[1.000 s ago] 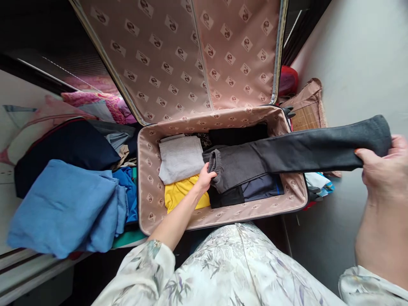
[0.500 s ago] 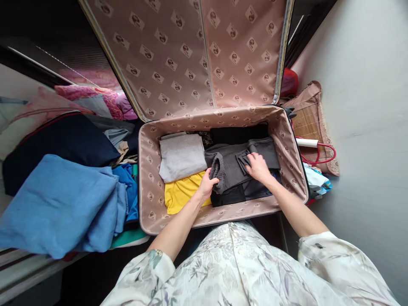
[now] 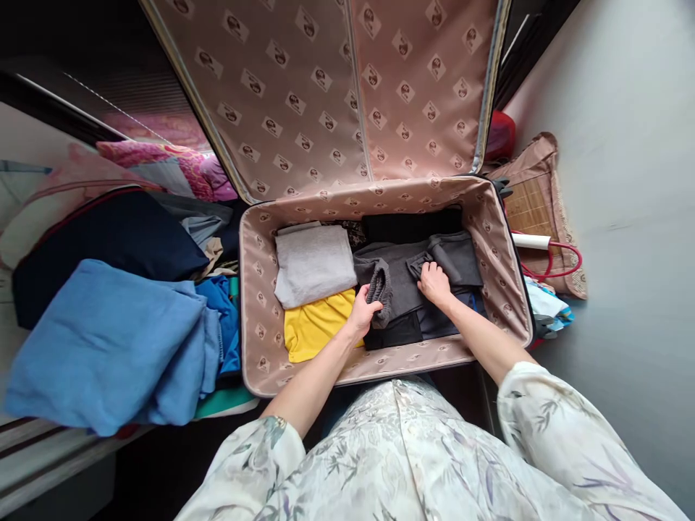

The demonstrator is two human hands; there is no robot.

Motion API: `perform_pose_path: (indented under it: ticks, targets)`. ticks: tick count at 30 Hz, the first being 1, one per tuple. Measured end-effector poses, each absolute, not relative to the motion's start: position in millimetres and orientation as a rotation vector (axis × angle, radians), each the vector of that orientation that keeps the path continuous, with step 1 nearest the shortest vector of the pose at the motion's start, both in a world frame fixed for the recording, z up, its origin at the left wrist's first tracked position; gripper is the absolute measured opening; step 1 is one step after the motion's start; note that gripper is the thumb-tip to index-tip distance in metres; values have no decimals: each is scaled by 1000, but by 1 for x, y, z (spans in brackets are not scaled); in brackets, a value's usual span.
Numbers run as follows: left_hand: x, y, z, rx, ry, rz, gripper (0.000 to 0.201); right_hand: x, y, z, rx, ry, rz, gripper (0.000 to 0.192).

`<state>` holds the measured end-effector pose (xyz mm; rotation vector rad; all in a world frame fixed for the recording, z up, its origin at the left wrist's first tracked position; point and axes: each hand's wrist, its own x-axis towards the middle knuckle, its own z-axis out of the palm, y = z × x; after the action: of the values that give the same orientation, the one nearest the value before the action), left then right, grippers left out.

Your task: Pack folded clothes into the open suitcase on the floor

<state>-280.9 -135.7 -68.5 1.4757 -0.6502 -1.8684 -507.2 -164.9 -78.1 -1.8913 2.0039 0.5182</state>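
Note:
Dark grey trousers (image 3: 399, 264) lie spread across the right part of the open suitcase (image 3: 253, 318). My left hand (image 3: 363, 312) is closed on their gathered, ribbed waistband, thumb on the near side. At the other end, my right hand (image 3: 434, 284) pinches a bunched fold of the same trousers; its fingertips are partly hidden in the cloth. Left of the trousers sits a folded light grey garment (image 3: 315, 262), with a yellow garment (image 3: 315, 329) below it. Black cloth (image 3: 413, 226) lies behind the trousers, and another black garment (image 3: 395, 331) shows in front.
The suitcase lid (image 3: 326, 87) stands raised at the back. On the left, a folded blue cloth (image 3: 119, 340) lies by a navy bag-like item (image 3: 108, 235). To the right are a brown mat-like item (image 3: 529, 210), a red cord with white sleeve (image 3: 532, 242) and a wall (image 3: 641, 217).
My right hand has shifted the bunched fold slightly, and the cloth beside it now bulges in a rounded fold. My left hand keeps its hold on the waistband. The view has moved a little.

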Motion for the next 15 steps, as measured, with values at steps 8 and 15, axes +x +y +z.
perform_pose_path:
  ticks: [8, 15]
  targets:
    - [-274, -134, -69, 1460, -606, -1870, 56, -532, -177, -55, -1740, 2282, 316, 56]
    - [-285, -133, -83, 1532, -736, -1882, 51, -539, -185, -75, -1854, 1764, 97, 58]
